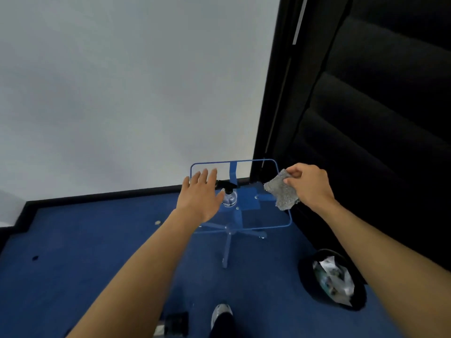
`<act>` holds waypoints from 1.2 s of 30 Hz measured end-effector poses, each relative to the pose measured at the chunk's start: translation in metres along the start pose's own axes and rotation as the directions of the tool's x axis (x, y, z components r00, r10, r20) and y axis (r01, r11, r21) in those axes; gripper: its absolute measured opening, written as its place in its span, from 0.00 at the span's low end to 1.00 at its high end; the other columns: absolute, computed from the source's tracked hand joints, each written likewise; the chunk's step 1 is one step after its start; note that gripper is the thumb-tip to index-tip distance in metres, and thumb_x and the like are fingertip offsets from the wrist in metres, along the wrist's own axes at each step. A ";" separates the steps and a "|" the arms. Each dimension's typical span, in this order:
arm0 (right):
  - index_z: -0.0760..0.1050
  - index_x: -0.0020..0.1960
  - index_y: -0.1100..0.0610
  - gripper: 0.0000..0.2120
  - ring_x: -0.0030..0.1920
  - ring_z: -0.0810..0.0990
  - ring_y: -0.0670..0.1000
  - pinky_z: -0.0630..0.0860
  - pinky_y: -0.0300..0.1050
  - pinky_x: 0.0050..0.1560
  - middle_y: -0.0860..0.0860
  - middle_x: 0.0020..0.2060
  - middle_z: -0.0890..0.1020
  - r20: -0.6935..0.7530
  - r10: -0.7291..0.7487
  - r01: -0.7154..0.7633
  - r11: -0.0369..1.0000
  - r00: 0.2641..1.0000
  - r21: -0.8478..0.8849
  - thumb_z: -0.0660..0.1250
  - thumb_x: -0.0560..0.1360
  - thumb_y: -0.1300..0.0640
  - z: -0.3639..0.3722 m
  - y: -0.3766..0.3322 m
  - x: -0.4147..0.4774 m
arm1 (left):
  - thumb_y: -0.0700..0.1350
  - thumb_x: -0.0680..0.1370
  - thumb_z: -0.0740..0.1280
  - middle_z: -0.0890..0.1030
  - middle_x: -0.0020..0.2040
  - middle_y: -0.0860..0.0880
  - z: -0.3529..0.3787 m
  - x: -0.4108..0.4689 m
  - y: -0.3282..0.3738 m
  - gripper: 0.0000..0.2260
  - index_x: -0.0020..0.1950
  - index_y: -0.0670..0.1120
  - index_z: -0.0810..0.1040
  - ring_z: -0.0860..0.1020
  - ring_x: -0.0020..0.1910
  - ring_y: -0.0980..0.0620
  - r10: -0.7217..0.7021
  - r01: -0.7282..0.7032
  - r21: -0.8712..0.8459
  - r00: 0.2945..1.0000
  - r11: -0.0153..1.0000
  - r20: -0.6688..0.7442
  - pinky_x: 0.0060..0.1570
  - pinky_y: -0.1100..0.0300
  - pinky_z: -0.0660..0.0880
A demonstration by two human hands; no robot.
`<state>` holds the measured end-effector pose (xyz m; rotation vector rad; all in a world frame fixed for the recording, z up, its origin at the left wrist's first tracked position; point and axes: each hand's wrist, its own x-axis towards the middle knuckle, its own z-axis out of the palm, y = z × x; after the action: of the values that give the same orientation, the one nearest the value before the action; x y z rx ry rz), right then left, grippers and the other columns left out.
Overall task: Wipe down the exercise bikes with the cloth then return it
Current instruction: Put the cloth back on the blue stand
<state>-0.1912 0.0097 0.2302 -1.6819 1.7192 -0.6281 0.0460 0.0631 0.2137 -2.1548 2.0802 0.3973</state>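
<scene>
A small grey cloth (282, 190) hangs from my right hand (310, 185), pinched at its upper edge, above the right side of a clear blue-edged table top (280, 167). My left hand (201, 195) is stretched out flat with straight fingers just left of a clear spray bottle with a black trigger head (229, 193) that stands on that table. No exercise bike is in view.
The small table stands on a star-shaped base (228, 237) on blue carpet, close to a white wall and a black baseboard. A black panelled wall runs along the right. A black bin with crumpled waste (334, 279) sits at the lower right. My shoe (220, 313) shows below.
</scene>
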 end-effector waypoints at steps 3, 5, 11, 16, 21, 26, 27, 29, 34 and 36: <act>0.78 0.54 0.58 0.10 0.46 0.77 0.46 0.71 0.37 0.46 0.52 0.47 0.81 0.021 0.047 -0.046 0.999 0.999 -0.013 0.68 0.73 0.63 0.018 0.017 0.027 | 0.57 0.82 0.47 0.44 0.78 0.45 0.016 0.045 -0.007 0.27 0.77 0.48 0.44 0.43 0.76 0.46 0.022 -0.024 0.029 0.999 0.999 0.046 0.74 0.48 0.43; 0.78 0.55 0.58 0.10 0.45 0.76 0.45 0.70 0.35 0.45 0.51 0.47 0.81 0.035 0.074 -0.074 0.997 0.997 -0.014 0.68 0.73 0.63 0.034 0.030 0.047 | 0.58 0.82 0.46 0.43 0.78 0.46 0.027 0.072 -0.010 0.27 0.77 0.48 0.45 0.42 0.76 0.46 0.025 -0.027 0.034 0.998 0.999 0.060 0.73 0.48 0.41; 0.79 0.54 0.57 0.10 0.48 0.79 0.47 0.75 0.40 0.50 0.51 0.48 0.83 0.144 0.131 -0.123 0.990 0.981 -0.062 0.68 0.73 0.63 0.092 0.075 0.106 | 0.59 0.81 0.46 0.44 0.78 0.47 0.065 0.136 -0.020 0.28 0.77 0.48 0.43 0.42 0.76 0.47 0.039 -0.037 -0.020 0.992 0.999 0.124 0.74 0.50 0.42; 0.79 0.51 0.55 0.08 0.48 0.80 0.50 0.78 0.52 0.50 0.51 0.47 0.83 0.280 0.062 -0.022 0.990 0.958 -0.143 0.66 0.74 0.63 0.154 0.114 0.153 | 0.57 0.81 0.47 0.54 0.77 0.47 0.090 0.178 -0.029 0.28 0.77 0.49 0.39 0.53 0.75 0.50 0.012 0.011 -0.151 0.989 0.988 0.150 0.74 0.51 0.44; 0.79 0.53 0.55 0.11 0.49 0.78 0.53 0.77 0.51 0.47 0.52 0.49 0.82 0.394 -0.046 0.168 0.945 0.918 -0.282 0.64 0.74 0.65 0.208 0.144 0.174 | 0.56 0.81 0.49 0.75 0.62 0.49 0.106 0.201 -0.034 0.27 0.77 0.48 0.45 0.68 0.66 0.50 -0.019 0.029 -0.237 0.999 0.971 0.045 0.74 0.54 0.49; 0.73 0.60 0.55 0.15 0.54 0.74 0.54 0.73 0.49 0.50 0.52 0.55 0.79 0.387 -0.031 0.190 0.905 0.921 -0.380 0.65 0.74 0.64 0.244 0.161 0.164 | 0.55 0.81 0.49 0.75 0.53 0.51 0.117 0.208 -0.035 0.26 0.77 0.47 0.50 0.70 0.63 0.52 -0.011 0.010 -0.256 1.000 0.967 0.000 0.74 0.52 0.49; 0.71 0.62 0.56 0.18 0.57 0.73 0.54 0.72 0.49 0.53 0.52 0.57 0.78 0.370 -0.009 0.164 0.905 0.929 -0.392 0.66 0.74 0.63 0.250 0.164 0.160 | 0.56 0.81 0.49 0.76 0.57 0.50 0.119 0.209 -0.035 0.26 0.77 0.47 0.51 0.69 0.64 0.52 -0.011 0.010 -0.257 1.000 0.966 -0.003 0.74 0.52 0.48; 0.67 0.67 0.56 0.24 0.63 0.70 0.53 0.69 0.47 0.60 0.52 0.62 0.74 0.342 0.024 0.126 0.903 0.939 -0.411 0.68 0.72 0.63 0.260 0.171 0.155 | 0.56 0.81 0.48 0.75 0.61 0.49 0.123 0.212 -0.036 0.27 0.77 0.47 0.51 0.68 0.66 0.52 -0.025 0.022 -0.273 1.000 0.962 -0.009 0.74 0.52 0.48; 0.57 0.73 0.55 0.34 0.73 0.57 0.54 0.54 0.51 0.73 0.52 0.72 0.64 0.390 0.025 0.204 0.820 0.920 -0.534 0.69 0.71 0.65 0.264 0.176 0.167 | 0.56 0.81 0.49 0.73 0.66 0.47 0.128 0.215 -0.042 0.27 0.77 0.46 0.51 0.66 0.69 0.51 -0.082 0.057 -0.349 0.995 0.935 -0.059 0.74 0.54 0.48; 0.51 0.74 0.52 0.38 0.75 0.49 0.54 0.46 0.56 0.74 0.50 0.75 0.56 0.460 0.039 0.286 0.736 0.887 -0.613 0.69 0.72 0.62 0.261 0.176 0.175 | 0.56 0.81 0.50 0.74 0.64 0.46 0.129 0.215 -0.044 0.26 0.76 0.46 0.52 0.66 0.69 0.51 -0.108 0.069 -0.376 0.990 0.924 -0.085 0.74 0.54 0.48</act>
<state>-0.1172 -0.1264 -0.0946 -2.2219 1.5689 0.3957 0.0806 -0.1074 0.0285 -2.5183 2.0890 0.7385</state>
